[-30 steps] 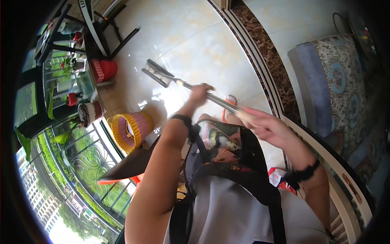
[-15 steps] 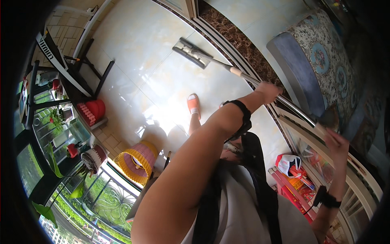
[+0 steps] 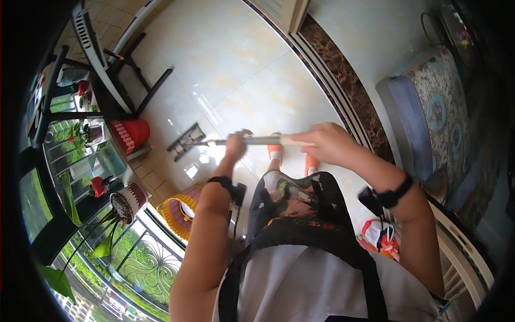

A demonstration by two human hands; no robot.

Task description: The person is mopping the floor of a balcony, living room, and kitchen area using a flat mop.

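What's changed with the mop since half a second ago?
The mop head swung left, away from the door track and toward the red pot. The left hand and right hand moved left with it. Nothing was let go: both still hold the handle. The pot stayed put.

pole (image 3: 268, 140) hidden under blurred left hand (image 3: 236, 145), its end covered by right hand (image 3: 330, 144), basket (image 3: 170, 216) partly behind left arm (image 3: 198, 252), bag (image 3: 382, 234) partly behind right arm (image 3: 418, 236), its contents unclear, cushion (image 3: 437, 107) fading into dark rim, buildings (image 3: 80, 310) cut off, too small to tell
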